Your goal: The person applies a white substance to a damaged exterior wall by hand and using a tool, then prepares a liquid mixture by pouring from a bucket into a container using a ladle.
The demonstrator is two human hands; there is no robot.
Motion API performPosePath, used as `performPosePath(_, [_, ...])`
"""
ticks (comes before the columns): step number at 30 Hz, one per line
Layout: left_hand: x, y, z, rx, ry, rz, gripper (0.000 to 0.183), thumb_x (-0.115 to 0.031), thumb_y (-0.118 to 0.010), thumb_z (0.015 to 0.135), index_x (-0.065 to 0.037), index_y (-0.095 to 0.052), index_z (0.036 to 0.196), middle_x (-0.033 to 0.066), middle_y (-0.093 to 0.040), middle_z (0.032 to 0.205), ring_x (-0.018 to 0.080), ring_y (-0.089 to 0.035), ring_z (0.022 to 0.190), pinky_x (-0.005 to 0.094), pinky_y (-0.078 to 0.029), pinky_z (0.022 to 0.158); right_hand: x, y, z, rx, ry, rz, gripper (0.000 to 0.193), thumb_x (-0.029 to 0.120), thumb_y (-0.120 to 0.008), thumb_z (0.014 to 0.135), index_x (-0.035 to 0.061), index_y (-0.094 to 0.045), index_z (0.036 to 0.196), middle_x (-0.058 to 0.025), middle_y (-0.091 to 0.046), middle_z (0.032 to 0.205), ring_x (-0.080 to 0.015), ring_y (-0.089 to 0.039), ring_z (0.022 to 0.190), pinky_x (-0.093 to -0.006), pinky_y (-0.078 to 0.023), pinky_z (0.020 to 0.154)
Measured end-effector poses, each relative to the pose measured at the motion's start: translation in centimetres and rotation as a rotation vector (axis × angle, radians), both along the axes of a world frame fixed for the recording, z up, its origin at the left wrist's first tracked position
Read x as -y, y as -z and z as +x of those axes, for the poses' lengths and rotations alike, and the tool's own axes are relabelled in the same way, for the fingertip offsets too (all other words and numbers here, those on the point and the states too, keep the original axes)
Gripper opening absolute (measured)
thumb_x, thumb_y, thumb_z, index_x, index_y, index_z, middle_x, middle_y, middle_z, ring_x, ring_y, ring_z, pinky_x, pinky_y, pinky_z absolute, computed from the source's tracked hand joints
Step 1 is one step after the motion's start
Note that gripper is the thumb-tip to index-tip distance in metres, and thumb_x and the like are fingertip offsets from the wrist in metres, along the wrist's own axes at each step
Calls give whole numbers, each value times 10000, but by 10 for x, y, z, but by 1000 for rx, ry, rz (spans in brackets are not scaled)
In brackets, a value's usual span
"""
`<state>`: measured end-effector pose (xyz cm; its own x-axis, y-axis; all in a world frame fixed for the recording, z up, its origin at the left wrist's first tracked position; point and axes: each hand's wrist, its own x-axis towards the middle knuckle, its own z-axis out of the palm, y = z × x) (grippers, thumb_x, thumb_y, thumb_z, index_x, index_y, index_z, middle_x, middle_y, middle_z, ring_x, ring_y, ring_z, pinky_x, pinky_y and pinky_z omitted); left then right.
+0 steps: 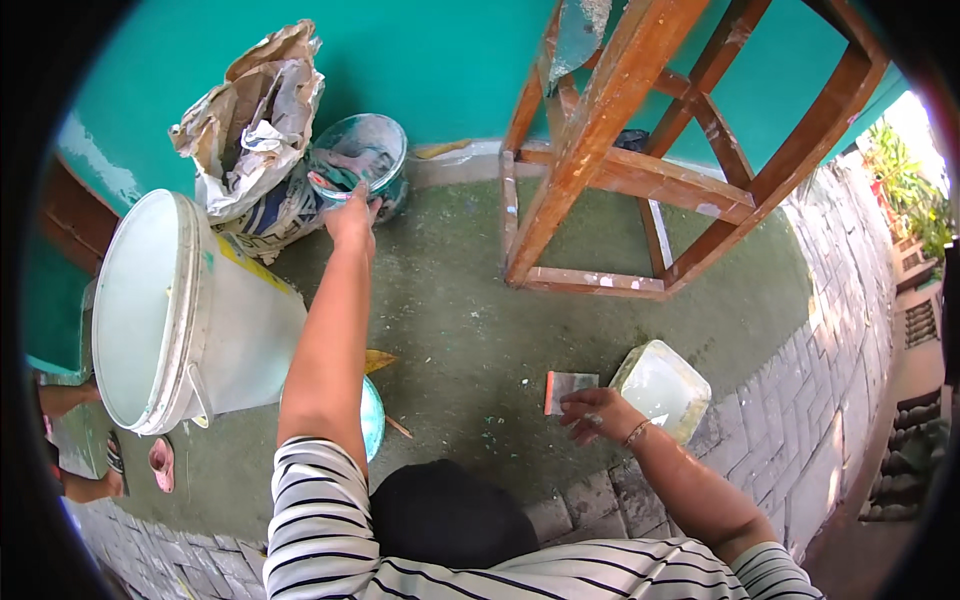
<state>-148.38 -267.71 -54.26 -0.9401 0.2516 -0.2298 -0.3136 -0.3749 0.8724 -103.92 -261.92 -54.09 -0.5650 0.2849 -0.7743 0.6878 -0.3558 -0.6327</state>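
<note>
At the far left, my left arm is stretched out to a paint-stained pail [392,190] beside the wall. My left hand [350,222] is closed at the pail's near rim; its fingertips are partly hidden. Teal and pinkish smears cover the pail's inside, and something with a reddish edge lies in it, too small to make out. On the right, my right hand [600,415] hovers with loosely bent fingers apart. Its fingertips overlap a flat scraper [572,384] with an orange edge; whether they touch it I cannot tell. Close by stands a squarish, white-smeared tub [665,385].
A torn paper sack [250,150] leans near the pail. A large white bucket [240,320] lies tilted on the left, with a teal-rimmed container [372,418] partly behind my arm. A wooden stand [620,180] rises ahead. Another person's limbs [85,485] and a pink sandal [161,464] show at left.
</note>
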Motion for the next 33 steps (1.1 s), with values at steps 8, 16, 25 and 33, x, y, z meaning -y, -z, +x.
performPosePath(8, [11,24,-48,89,310,76,465,-123,-517,939,48,-302,1316,167,-392,1297,397,-466,1147,485,-494,894,4,7,20,14,36,-101,354,154,-593,884,-85,-549,1140,-137,-643,868,-201,-646,669,-315,-542,567])
performPosePath(16, [142,-72,44,-514,709,-678,429,-212,-587,905,34,-479,1239,133,-551,1150,201,-591,936,325,-497,792,-3,-4,24,-4,1,-47,403,157,-591,878,-80,-523,1196,-148,-654,941,-204,-655,712,-303,-548,626])
performPosePath(25, [309,-20,153,-809,-41,-1681,290,-184,-641,843,75,-568,954,138,-626,829,175,-621,790,302,-499,661,10,-13,43,-30,-165,-110,372,160,-574,904,-61,-530,1200,-144,-668,962,-191,-668,766,-310,-563,650])
performPosePath(33, [380,76,139,563,276,-525,402,-191,-627,791,36,-527,1107,163,-616,965,266,-624,803,385,-535,642,-7,-31,72,-7,-7,-63,372,159,-581,899,-57,-535,1200,-160,-668,959,-185,-664,732,-290,-563,637])
